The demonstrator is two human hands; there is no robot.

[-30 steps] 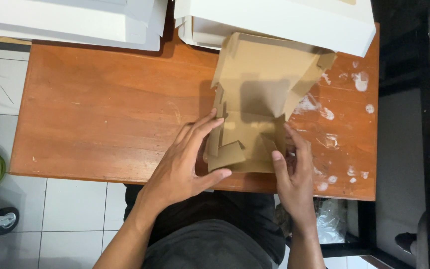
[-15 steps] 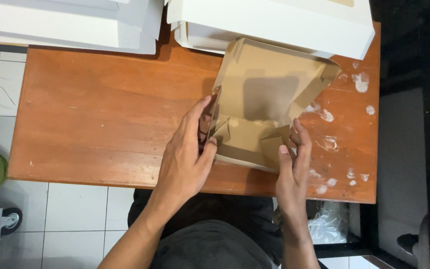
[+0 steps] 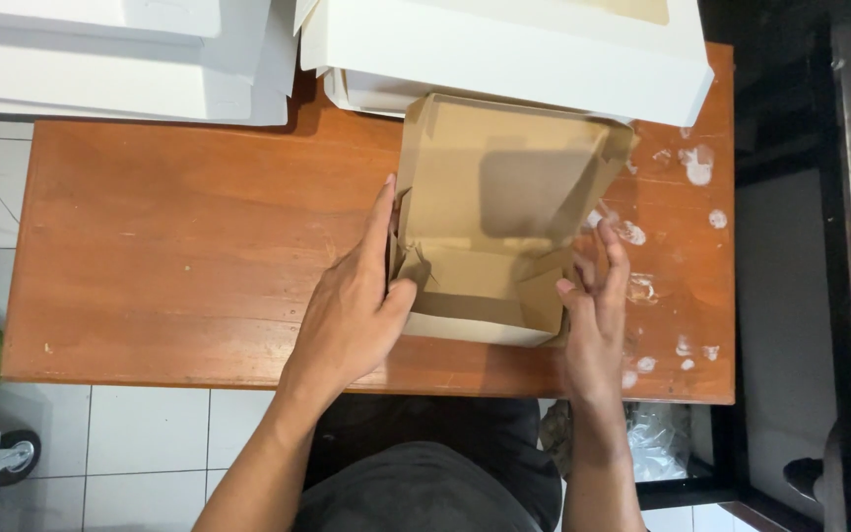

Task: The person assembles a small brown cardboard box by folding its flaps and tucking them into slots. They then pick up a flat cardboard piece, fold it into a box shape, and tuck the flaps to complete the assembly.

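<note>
Flanking brown box (image 3: pixel 490 217) near table edge (image 3: pixel 248 374)
</note>
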